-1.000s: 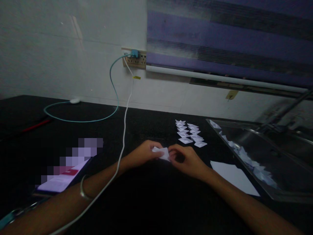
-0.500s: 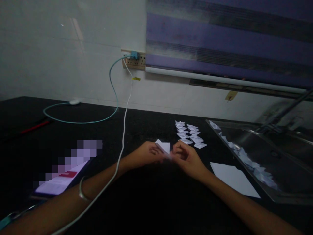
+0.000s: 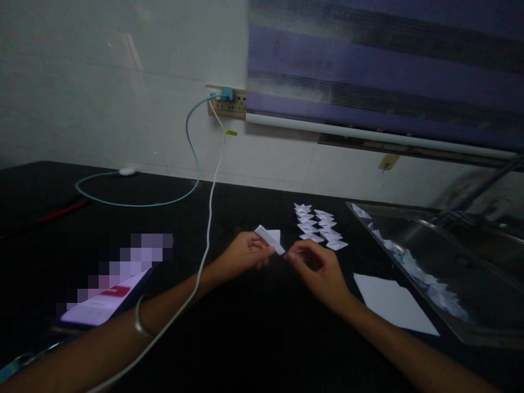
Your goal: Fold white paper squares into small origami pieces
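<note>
A small folded white paper [image 3: 270, 238] is pinched between the thumb and fingers of my left hand [image 3: 248, 251], above the black countertop. It has a folded band along one edge, and its lower right corner points at my right hand [image 3: 313, 265]. The fingers of my right hand are curled, thumb and fingertips brought together, just beside that corner. A narrow dark gap seems to part them from the paper. Behind my hands lie two rows of small folded paper boats [image 3: 307, 224]. Flat white paper sheets [image 3: 393, 303] rest by my right forearm.
A metal sink [image 3: 462, 262] is at the right, with several white folded papers [image 3: 413, 270] along its rim. A lit phone [image 3: 102, 300] lies at the left. The white cable [image 3: 209, 218] crosses my left forearm. A teal cable [image 3: 143, 205] loops over the counter [image 3: 176, 355].
My right fingers have come away from the paper's corner and moved slightly right. The paper has turned a little in my left hand, showing its folded band. The view has shifted slightly.
</note>
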The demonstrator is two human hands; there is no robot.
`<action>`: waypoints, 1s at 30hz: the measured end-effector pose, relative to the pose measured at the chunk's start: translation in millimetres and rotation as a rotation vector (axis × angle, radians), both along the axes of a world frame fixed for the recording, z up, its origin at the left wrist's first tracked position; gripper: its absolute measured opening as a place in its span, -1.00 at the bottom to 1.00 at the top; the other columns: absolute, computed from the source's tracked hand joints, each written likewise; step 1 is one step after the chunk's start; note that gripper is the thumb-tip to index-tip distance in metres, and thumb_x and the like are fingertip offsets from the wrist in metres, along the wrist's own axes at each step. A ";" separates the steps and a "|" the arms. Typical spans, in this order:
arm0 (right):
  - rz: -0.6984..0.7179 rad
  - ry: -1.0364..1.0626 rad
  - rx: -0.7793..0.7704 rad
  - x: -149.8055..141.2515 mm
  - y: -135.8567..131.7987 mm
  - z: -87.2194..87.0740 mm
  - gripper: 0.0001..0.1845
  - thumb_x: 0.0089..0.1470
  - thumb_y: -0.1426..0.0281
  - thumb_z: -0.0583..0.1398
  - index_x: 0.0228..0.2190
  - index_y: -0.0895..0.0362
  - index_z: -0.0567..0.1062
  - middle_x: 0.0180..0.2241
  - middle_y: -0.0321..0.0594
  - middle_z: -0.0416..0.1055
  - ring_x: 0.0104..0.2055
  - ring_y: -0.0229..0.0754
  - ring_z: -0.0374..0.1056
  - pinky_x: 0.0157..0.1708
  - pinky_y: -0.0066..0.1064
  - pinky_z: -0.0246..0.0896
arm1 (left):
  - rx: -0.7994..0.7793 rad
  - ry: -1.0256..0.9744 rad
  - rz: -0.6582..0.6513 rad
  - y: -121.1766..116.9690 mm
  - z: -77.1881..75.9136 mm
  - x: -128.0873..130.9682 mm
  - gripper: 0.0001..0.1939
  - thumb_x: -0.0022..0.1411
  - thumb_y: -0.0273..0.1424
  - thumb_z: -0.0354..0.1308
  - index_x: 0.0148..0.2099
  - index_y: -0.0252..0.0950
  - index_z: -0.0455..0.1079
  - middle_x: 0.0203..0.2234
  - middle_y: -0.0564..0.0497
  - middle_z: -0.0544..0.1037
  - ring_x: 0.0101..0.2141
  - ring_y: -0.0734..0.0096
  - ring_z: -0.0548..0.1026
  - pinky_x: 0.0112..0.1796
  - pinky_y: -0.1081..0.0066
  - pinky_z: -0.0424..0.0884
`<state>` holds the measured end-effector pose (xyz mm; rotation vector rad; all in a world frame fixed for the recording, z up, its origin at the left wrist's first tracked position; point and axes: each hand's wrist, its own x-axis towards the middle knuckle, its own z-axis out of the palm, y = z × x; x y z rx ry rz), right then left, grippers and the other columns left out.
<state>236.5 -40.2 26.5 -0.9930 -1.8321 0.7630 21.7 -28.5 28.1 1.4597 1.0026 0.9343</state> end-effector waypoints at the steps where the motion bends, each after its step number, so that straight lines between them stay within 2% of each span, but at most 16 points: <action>1: 0.001 -0.064 0.043 -0.4 -1.7 0.3 -0.88 0.17 0.33 0.26 -0.32 0.13 0.58 -0.36 -0.19 0.57 -0.33 -0.18 0.49 -0.30 -0.37 0.36 | 0.003 0.000 -0.003 -0.1 1.1 0.0 -0.72 0.18 -0.28 0.31 -0.41 -0.41 0.44 -0.62 0.07 0.47 -0.59 0.57 0.40 -0.52 0.55 0.28; 4: 0.019 -0.152 0.083 -1.2 -4.5 -0.8 -0.85 0.17 0.36 0.25 -0.29 0.13 0.64 -0.33 -0.16 0.62 -0.33 -0.15 0.52 -0.28 -0.34 0.39 | 0.023 -0.002 -0.025 0.7 1.3 -0.2 -0.72 0.16 -0.28 0.31 -0.44 -0.40 0.44 -0.64 0.07 0.46 -0.60 0.57 0.39 -0.54 0.55 0.27; 15: -0.046 -0.105 -0.110 -4.6 -5.5 -0.6 -0.82 0.15 0.32 0.27 -0.28 0.14 0.66 -0.33 -0.15 0.63 -0.32 -0.12 0.55 -0.31 -0.33 0.41 | 0.033 0.011 -0.097 1.7 -3.3 -1.5 -0.72 0.18 -0.24 0.30 -0.34 -0.41 0.48 -0.61 0.07 0.49 -0.60 0.57 0.39 -0.55 0.56 0.27; 19: -0.017 -0.075 -0.171 -5.9 -5.0 -3.6 -0.79 0.14 0.27 0.28 -0.29 0.14 0.65 -0.36 -0.15 0.62 -0.35 -0.12 0.53 -0.35 -0.35 0.38 | 0.029 0.026 -0.127 0.3 -3.1 -1.0 -0.73 0.19 -0.25 0.30 -0.32 -0.41 0.50 -0.59 0.08 0.49 -0.60 0.57 0.38 -0.55 0.55 0.27; 23: 0.024 -0.066 -0.219 -6.7 -4.7 -5.5 -0.77 0.14 0.26 0.26 -0.32 0.16 0.64 -0.40 -0.15 0.60 -0.38 -0.15 0.50 -0.40 -0.39 0.33 | 0.015 0.086 -0.084 -1.3 -3.0 2.0 -0.76 0.18 -0.29 0.30 -0.34 -0.40 0.50 -0.60 0.09 0.48 -0.60 0.58 0.37 -0.55 0.55 0.25; 26: 0.025 -0.096 -0.202 -7.3 -5.0 -3.8 -0.77 0.14 0.28 0.24 -0.38 0.18 0.61 -0.45 -0.18 0.56 -0.43 -0.20 0.44 -0.45 -0.43 0.26 | 0.019 0.111 -0.075 -2.2 -2.3 3.7 -0.77 0.16 -0.29 0.31 -0.35 -0.39 0.49 -0.64 0.12 0.44 -0.60 0.56 0.37 -0.53 0.54 0.23; 30: -0.022 -0.120 -0.146 -7.0 -6.2 -1.6 -0.75 0.14 0.28 0.22 -0.48 0.18 0.52 -0.54 -0.25 0.45 -0.50 -0.26 0.33 -0.51 -0.46 0.16 | 0.025 0.065 -0.184 -4.2 0.1 2.5 -0.68 0.22 -0.17 0.25 -0.28 -0.37 0.48 -0.61 0.11 0.45 -0.58 0.56 0.35 -0.52 0.54 0.20</action>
